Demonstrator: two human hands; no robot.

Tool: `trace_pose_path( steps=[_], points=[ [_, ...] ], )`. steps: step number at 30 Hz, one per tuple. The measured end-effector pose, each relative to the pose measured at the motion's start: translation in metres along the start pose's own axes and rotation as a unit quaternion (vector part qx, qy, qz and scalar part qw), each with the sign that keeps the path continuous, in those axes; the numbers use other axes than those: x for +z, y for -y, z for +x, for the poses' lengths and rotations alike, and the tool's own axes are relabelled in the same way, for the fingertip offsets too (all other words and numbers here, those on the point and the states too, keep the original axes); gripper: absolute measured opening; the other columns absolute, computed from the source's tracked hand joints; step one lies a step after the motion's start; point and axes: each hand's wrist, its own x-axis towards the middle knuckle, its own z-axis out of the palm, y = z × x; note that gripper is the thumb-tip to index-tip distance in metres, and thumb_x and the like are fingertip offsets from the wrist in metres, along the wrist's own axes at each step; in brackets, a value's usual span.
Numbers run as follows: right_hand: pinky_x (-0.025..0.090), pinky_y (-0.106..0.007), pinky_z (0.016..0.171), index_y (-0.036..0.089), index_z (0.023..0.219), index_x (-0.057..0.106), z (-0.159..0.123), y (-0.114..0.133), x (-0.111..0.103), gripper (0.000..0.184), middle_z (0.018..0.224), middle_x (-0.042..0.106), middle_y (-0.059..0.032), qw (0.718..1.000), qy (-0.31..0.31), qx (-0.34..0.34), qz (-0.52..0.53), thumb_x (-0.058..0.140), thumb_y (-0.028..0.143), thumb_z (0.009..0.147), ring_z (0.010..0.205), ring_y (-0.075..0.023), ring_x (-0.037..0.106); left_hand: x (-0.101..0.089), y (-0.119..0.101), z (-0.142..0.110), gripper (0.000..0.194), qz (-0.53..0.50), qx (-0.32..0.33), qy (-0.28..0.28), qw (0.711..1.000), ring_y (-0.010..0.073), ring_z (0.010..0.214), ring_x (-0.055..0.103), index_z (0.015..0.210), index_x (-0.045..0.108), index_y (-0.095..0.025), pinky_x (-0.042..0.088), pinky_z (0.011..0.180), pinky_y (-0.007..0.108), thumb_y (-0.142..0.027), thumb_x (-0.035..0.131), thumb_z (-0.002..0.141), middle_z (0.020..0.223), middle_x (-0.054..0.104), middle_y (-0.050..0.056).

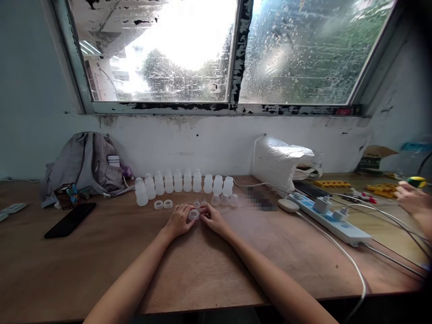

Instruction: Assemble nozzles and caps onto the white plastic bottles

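Observation:
My left hand (pixel 179 219) and my right hand (pixel 213 218) meet at the middle of the wooden table (pixel 101 261), fingers curled together round a small clear ring-shaped cap (pixel 193 215). Just behind them stands a row of several translucent white bottles (pixel 184 181). Two loose clear rings (pixel 163 204) lie left of my hands. A few clear nipple pieces (pixel 220 199) sit behind my right hand.
A grey backpack (pixel 84 164) leans on the wall at left, with a black phone (pixel 70 220) in front of it. A white bag (pixel 280 163) and a power strip (pixel 332 220) with cables lie right. Another person's hand (pixel 413 200) works at far right.

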Motion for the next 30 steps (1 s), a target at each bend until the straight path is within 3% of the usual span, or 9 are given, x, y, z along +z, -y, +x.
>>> trace_pose_path(
  steps=[11,18,23,26,30],
  points=[
    [0.039,-0.028,0.072,0.018,0.097,0.048,-0.003,-0.003,0.003,0.032,0.079,0.059,-0.0022,0.995,0.022,-0.039,-0.092,0.049,0.011,0.066,0.076,-0.0152,0.052,0.007,0.006,0.000,0.031,-0.011,-0.027,0.046,0.999,0.0200,0.085,0.050,0.089,0.053,-0.018,0.036,0.077,0.033,-0.042,0.053,0.071,0.089,0.056,0.005],
    [0.038,-0.030,0.078,0.018,0.101,0.048,-0.004,-0.007,0.004,0.038,0.088,0.057,-0.0047,0.990,0.042,-0.065,-0.116,0.047,0.008,0.064,0.085,-0.0174,0.051,0.007,0.006,-0.001,0.027,-0.033,-0.027,0.042,0.998,0.0206,0.087,0.051,0.091,0.053,-0.018,0.036,0.079,0.034,-0.036,0.054,0.072,0.089,0.057,0.006],
    [0.038,-0.031,0.079,0.018,0.106,0.045,-0.005,-0.003,0.002,0.042,0.090,0.056,-0.0051,0.991,0.049,-0.071,-0.108,0.048,0.010,0.065,0.086,-0.0175,0.051,0.004,0.004,0.001,0.018,-0.143,-0.075,0.024,0.986,0.0191,0.081,0.053,0.085,0.054,-0.019,0.037,0.077,0.033,-0.031,0.055,0.072,0.084,0.059,0.004],
    [0.038,-0.030,0.080,0.018,0.108,0.043,-0.005,0.005,0.001,0.042,0.095,0.055,-0.0061,0.991,0.037,-0.087,-0.091,0.050,0.013,0.067,0.090,-0.0177,0.050,0.004,0.002,0.003,0.020,-0.264,-0.122,0.014,0.957,0.0164,0.076,0.054,0.084,0.054,-0.018,0.040,0.071,0.029,-0.033,0.055,0.072,0.082,0.059,0.003],
    [0.040,-0.027,0.075,0.018,0.097,0.047,-0.007,0.016,0.002,0.025,0.090,0.056,-0.0052,0.991,0.013,-0.104,-0.080,0.046,0.015,0.072,0.084,-0.0160,0.052,0.008,-0.004,0.005,0.023,-0.359,-0.152,0.032,0.920,0.0128,0.066,0.056,0.083,0.052,-0.015,0.043,0.060,0.023,-0.037,0.049,0.076,0.072,0.060,0.003]
  ],
)
